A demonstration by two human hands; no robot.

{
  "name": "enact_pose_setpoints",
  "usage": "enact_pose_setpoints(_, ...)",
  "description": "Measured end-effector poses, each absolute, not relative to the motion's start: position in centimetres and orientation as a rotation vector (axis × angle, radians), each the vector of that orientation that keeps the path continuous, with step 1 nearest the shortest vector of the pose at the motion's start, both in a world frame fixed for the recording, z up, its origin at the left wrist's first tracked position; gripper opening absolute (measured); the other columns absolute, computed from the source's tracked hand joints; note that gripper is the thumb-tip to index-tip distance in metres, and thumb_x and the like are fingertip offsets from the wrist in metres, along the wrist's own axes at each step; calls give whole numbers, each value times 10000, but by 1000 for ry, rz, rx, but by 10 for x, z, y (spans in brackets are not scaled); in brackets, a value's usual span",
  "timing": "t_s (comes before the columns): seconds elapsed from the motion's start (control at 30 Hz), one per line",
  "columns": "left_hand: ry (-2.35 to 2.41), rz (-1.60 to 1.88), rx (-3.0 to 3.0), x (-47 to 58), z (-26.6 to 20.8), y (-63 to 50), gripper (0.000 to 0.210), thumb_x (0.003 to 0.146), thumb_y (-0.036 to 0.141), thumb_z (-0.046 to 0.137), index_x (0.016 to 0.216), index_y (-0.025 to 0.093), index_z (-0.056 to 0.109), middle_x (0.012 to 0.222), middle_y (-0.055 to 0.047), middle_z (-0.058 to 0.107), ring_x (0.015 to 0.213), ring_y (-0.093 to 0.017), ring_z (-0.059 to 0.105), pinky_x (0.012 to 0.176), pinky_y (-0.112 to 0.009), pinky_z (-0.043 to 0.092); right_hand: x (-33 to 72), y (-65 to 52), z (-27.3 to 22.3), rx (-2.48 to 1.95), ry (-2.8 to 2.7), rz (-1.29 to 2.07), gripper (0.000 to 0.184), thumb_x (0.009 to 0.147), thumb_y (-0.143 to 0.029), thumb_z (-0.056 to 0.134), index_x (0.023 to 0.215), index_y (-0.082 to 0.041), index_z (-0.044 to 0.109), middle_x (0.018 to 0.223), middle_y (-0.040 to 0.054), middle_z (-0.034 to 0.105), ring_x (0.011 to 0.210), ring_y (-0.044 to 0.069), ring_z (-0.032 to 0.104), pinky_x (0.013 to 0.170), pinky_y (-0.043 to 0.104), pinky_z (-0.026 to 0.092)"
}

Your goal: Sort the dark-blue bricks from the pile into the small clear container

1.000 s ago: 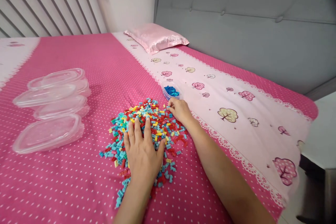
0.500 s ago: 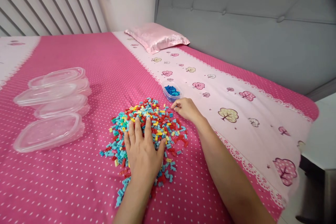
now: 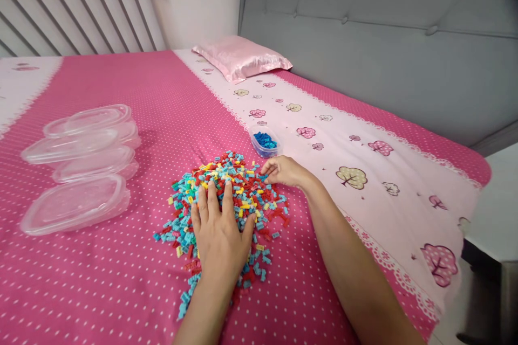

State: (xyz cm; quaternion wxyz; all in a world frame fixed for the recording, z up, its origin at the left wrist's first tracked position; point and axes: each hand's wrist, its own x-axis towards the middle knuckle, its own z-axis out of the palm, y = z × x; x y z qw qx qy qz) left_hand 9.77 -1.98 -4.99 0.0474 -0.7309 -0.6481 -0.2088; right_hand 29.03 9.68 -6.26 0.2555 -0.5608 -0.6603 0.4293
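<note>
A heap of small toy building bricks (image 3: pixel 216 170) in red, light blue, yellow and green lies on the bed. My left hand (image 3: pixel 222 237) rests flat on the heap with its fingers spread, hiding the bricks under it. At the heap's right edge, my right hand (image 3: pixel 285 171) has thumb and fingers pinched on a small blue brick (image 3: pixel 264 178). Just beyond that hand stands a clear plastic container (image 3: pixel 263 152) with blue bricks (image 3: pixel 265 140) inside.
Several clear plastic containers (image 3: pixel 76 205) stand in a row on the left of the pink dotted bedspread (image 3: pixel 141 280). A pink pillow (image 3: pixel 243 56) lies farther back, against the grey headboard (image 3: pixel 364 48). A radiator (image 3: pixel 76 5) is at the back left.
My right hand has moved slightly toward me, away from the container, and a blue brick now shows at its fingertips. The left hand stays in place on the heap.
</note>
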Motion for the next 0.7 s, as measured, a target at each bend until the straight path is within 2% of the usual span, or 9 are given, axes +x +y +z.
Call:
enact_pose_setpoints(0.2,-1976,-621,-2228,97,-49,-20,653,790,468,480,1340,128,391,1430,-192,294,1346,-319,180,1062,-498,199,281,91,-53,-1551,-1971,1001,233,575,-74,711,795,-143,673,641,-16,633,602,106,583,586,202,447)
enact_pose_setpoints(0.47,-1970,-650,-2235,98,-49,-20,641,791,462,485,1336,136,394,1427,-184,304,1349,-310,179,1061,-504,199,272,84,-45,-1714,-2177,667,262,593,-40,644,811,-181,680,732,5,662,657,122,591,605,201,421)
enact_pose_setpoints(0.7,-1966,-649,-2241,98,-49,-20,642,790,458,488,1336,133,394,1429,-184,299,1348,-316,177,1062,-505,197,275,84,-47,-1614,-2251,587,218,600,-77,632,793,-175,663,721,7,642,662,122,576,608,201,410)
